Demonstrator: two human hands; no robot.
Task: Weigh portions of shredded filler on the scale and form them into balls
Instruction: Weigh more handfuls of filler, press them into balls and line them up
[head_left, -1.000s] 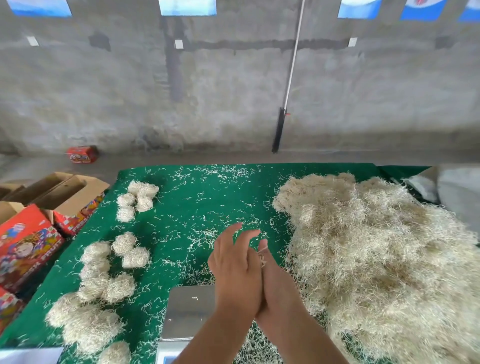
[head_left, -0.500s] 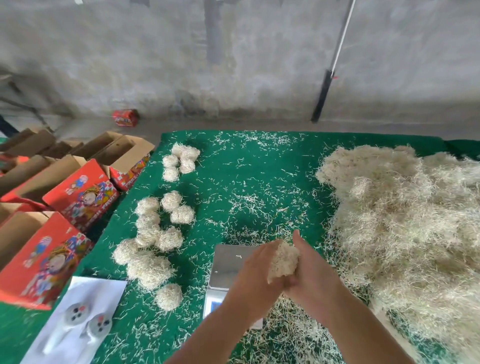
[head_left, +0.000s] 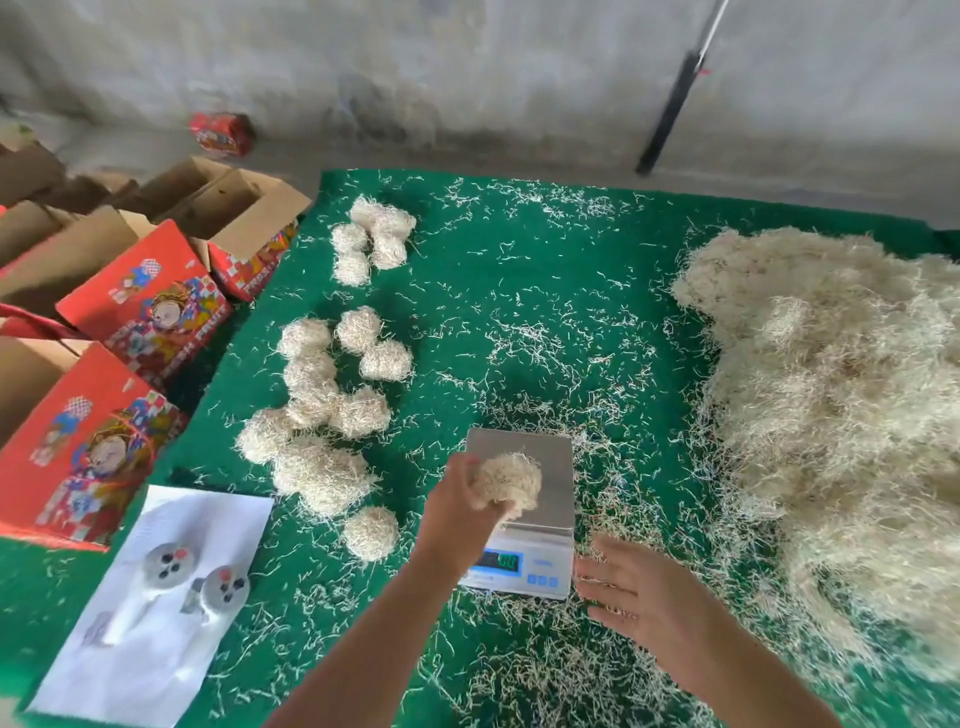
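Left hand (head_left: 462, 499) grips a ball of shredded filler (head_left: 506, 480), fingers curled round it, held over the steel platform of the digital scale (head_left: 540, 467); whether the ball touches the platform cannot be told. Scale display is lit; the reading is too blurred to make out. Right hand (head_left: 634, 592) hovers just right of the scale's front panel, palm down, fingers spread and straight, holding nothing.

Scale stands on the green counter (head_left: 545, 291), which is strewn with loose shreds. Large heap of loose filler (head_left: 831, 405) occupies the counter's right side. Finished balls (head_left: 332, 400) lie in clusters on the left side, well apart from the heap; a separate small cluster sits near the far left edge. A printed sheet (head_left: 150, 608) lies at the near left corner. Open red cartons (head_left: 140, 306) stand beside the counter's left edge.
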